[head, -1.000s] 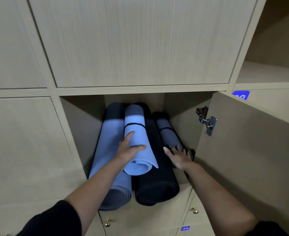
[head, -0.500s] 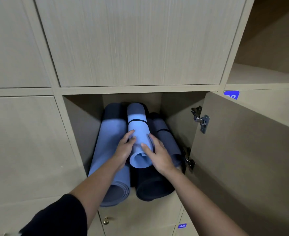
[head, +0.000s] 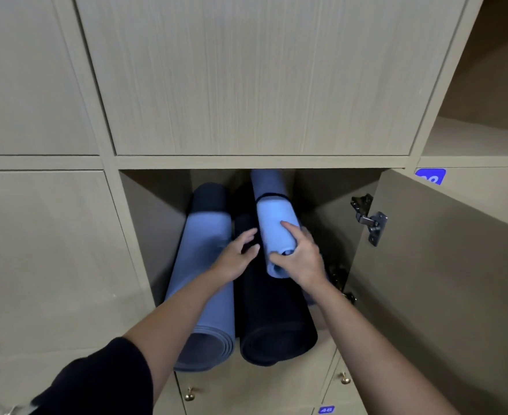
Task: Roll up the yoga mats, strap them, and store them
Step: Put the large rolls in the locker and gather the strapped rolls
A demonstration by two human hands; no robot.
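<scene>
Gripping R hand (head: pixel 300 262): you curl it round light-blue mat (head: pixel 275 217), frame centre.
L hand (head: pixel 236 257): your fingers loosely spread, just left of it, over black mat (head: pixel 276 319).
Mats: in open locker (head: pixel 157 223); big blue mat (head: pixel 204 235) lower left.

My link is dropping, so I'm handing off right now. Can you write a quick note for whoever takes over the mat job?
Right hand: grips the near end of the small light blue mat, which lies on top of the black mat.
Left hand: open beside that roll, holding nothing.
The large blue mat and the black mat lie side by side in the open compartment, with their ends past its front edge.
Done: three mats are rolled and in; the small one shows a black strap.
Left: probably seat the small roll, push the others in and shut the door.
</scene>
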